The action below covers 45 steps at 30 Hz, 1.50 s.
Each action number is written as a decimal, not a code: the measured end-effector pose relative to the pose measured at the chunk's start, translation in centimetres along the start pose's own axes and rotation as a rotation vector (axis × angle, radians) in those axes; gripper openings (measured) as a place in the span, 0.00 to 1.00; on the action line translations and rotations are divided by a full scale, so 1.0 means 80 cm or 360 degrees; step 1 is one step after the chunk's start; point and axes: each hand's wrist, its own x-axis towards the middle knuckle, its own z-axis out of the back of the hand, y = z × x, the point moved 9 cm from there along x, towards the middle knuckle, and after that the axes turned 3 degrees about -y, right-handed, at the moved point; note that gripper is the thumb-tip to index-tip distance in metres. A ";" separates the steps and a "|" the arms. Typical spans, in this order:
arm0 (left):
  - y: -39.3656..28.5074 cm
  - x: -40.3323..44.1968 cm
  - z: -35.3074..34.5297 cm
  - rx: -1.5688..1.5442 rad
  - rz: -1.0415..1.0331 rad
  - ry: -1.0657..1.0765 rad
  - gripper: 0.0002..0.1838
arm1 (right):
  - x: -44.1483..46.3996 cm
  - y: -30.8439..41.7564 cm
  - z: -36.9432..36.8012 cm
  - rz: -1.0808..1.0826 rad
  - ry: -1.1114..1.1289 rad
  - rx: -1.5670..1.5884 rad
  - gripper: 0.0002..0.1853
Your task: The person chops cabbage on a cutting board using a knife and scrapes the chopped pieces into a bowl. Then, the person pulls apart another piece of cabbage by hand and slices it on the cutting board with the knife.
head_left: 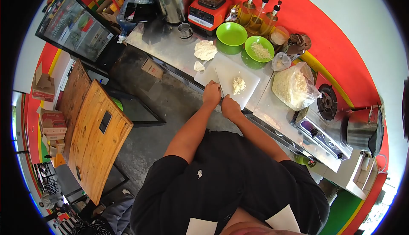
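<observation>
A white cutting board (251, 74) lies at the counter's front edge. On it sits a small heap of pale shreds that look like cabbage (239, 85). The thin blade of a knife (218, 76) points away from me, left of the heap. My right hand (231, 107) is closed around the handle end, which it mostly hides. Close beside the blade, my left hand (211, 94) has its fingers curled in; what they grip is hidden. A large pale cabbage-like piece (205, 50) and a smaller piece (199, 66) lie beyond the board's left side.
Behind the board stand a green bowl (231, 35) and another green bowl with shreds (260, 51). A bag of shreds (294, 86) is at the right, before a gas stove (321, 130). Oil bottles (257, 15) and a blender (208, 13) line the wall. A wooden table (96, 128) stands left.
</observation>
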 end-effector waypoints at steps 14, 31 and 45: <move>0.003 -0.006 0.010 0.0017 0.0178 -0.0091 0.05 | 0.010 -0.008 0.002 0.0033 0.0045 0.0015 0.13; 0.005 -0.018 0.013 -0.0039 0.0175 -0.0016 0.03 | -0.001 0.000 -0.010 0.0073 0.0007 -0.0021 0.13; 0.012 0.002 0.011 -0.0245 -0.0078 0.0115 0.04 | 0.012 0.000 -0.014 -0.0064 -0.0105 -0.0010 0.10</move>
